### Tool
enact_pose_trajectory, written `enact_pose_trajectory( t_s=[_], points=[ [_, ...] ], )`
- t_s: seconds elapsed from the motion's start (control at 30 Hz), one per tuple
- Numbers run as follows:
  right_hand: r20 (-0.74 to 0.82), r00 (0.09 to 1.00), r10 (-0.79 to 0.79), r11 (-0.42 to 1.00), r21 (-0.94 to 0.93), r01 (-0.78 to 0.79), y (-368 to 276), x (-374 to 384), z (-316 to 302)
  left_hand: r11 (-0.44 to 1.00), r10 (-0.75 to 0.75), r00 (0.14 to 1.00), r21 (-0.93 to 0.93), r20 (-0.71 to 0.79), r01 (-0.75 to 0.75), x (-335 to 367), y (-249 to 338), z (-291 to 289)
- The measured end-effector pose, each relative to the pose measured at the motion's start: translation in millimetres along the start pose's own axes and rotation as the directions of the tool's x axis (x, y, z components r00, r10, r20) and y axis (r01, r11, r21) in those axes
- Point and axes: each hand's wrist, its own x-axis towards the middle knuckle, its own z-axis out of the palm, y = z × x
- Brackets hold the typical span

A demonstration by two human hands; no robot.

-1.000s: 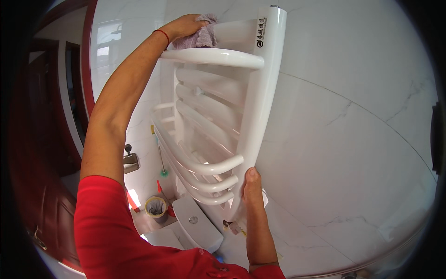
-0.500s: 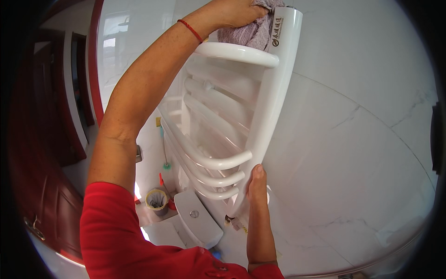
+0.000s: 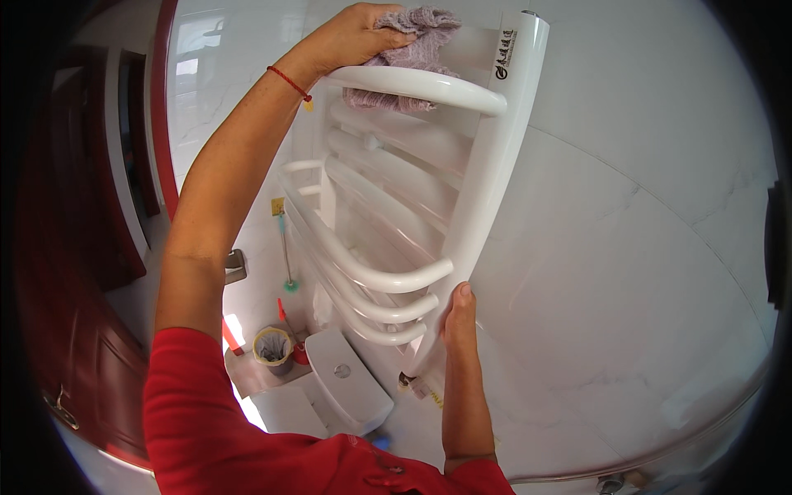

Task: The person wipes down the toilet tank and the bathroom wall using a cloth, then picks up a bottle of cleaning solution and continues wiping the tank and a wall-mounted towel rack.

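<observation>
A white towel radiator (image 3: 487, 190) with curved bars is mounted on the tiled wall. My left hand (image 3: 359, 37) is closed on a crumpled greyish-purple cloth (image 3: 412, 49) at the radiator's top. Part of the cloth hangs behind the top curved bar (image 3: 421, 85) and shows below it. Low on the radiator's right upright, my right hand (image 3: 460, 318) rests with its thumb pointing up. Its other fingers are hidden behind the upright, so their grip does not show fully.
Below stands a white toilet (image 3: 351, 384), with a lined waste bin (image 3: 272, 351) beside it. A long-handled brush (image 3: 286, 256) with a green head hangs on the wall. At the left is a dark red door (image 3: 91, 355). Marbled tiles (image 3: 627, 247) cover the right wall.
My left hand has moved left and slightly down with the cloth, from beside the right upright to the middle of the top bar. My right hand stays on the upright.
</observation>
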Motion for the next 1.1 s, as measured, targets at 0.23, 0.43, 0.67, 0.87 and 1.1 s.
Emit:
enact_pose_trajectory(
  t_s=[0.23, 0.43, 0.67, 0.87, 1.1],
  points=[
    [-0.052, 0.998, -0.022, 0.998, 0.055, 0.025, 4, 1, 9, 0.803, 0.568, 0.529, 0.281, -0.631, -0.526, -22, 68, 27],
    [-0.129, 0.991, 0.02, 0.993, 0.115, -0.005, 1, -2, 5, 0.479, 0.875, 0.308, 0.765, -0.374, -0.431, -28, 101, 108],
    [-0.231, 0.971, 0.067, 0.992, 0.122, -0.04, 2, -1, 4, 0.396, 0.827, 0.553, 0.799, -0.097, -0.452, -45, 103, 103],
    [-0.256, 0.965, 0.054, 0.987, 0.162, -0.012, -5, -4, 12, 0.299, 0.842, 0.536, 0.775, 0.059, -0.556, -65, 103, 112],
    [-0.172, 0.985, -0.021, 0.999, 0.041, 0.028, -5, -8, 15, 0.529, 0.834, 0.55, 0.336, -0.04, -0.779, -123, 100, 150]
  ],
)
